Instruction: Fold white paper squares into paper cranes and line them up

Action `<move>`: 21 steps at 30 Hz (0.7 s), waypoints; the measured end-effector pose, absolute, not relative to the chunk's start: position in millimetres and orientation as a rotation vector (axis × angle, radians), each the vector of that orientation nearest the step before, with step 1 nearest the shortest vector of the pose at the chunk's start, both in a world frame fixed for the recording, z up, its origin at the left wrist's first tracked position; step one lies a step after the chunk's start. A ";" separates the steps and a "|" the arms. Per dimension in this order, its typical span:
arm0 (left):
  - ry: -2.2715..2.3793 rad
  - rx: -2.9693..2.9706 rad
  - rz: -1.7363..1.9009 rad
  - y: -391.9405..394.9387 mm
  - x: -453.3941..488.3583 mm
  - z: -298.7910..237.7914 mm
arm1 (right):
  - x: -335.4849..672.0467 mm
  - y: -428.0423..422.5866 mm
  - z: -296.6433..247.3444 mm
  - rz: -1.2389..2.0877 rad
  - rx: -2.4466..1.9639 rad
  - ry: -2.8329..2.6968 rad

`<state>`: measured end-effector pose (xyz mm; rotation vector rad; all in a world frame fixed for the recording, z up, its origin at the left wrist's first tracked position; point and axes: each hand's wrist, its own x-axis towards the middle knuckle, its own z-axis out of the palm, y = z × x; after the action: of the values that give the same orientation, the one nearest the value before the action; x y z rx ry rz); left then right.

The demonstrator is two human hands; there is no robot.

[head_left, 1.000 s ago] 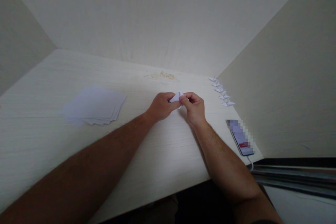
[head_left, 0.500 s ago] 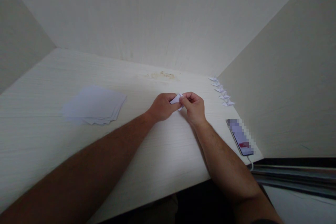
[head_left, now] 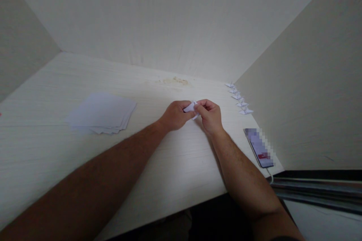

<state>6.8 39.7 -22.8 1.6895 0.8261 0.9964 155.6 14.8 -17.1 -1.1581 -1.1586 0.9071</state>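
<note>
A small folded piece of white paper point(head_left: 190, 108) is pinched between my two hands above the middle of the table. My left hand point(head_left: 174, 115) grips its left side between thumb and fingers. From the right, my right hand point(head_left: 209, 115) pinches the other side, its thumb and fingertips close to the left thumb. The fingers cover part of the paper, so its full shape is hidden.
Several folded white paper cranes point(head_left: 241, 104) stand in a row along the right wall. Nearer me lies a phone point(head_left: 259, 148) with a cable point(head_left: 270, 177) attached. A loose stack of white paper point(head_left: 102, 111) rests on the white table point(head_left: 175, 165) at left. Walls point(head_left: 158, 22) enclose the table.
Hardly anything differs. Both hands keep their pinch on the folded paper, with only a tiny shift of the fingers.
</note>
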 end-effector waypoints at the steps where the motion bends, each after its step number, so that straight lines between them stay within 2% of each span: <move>1: 0.829 1.689 0.994 39.7 6.7 -23.1 | 155.7 14.8 -16.8 0.913 -1.157 -1.154; 21: 0.806 1.800 0.986 39.7 7.3 -24.5 | 151.7 12.3 -12.2 0.853 -1.201 -1.173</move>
<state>7.3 39.7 -24.5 1.7998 0.8056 0.9855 151.7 12.3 -12.2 -1.2010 -1.1728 0.8531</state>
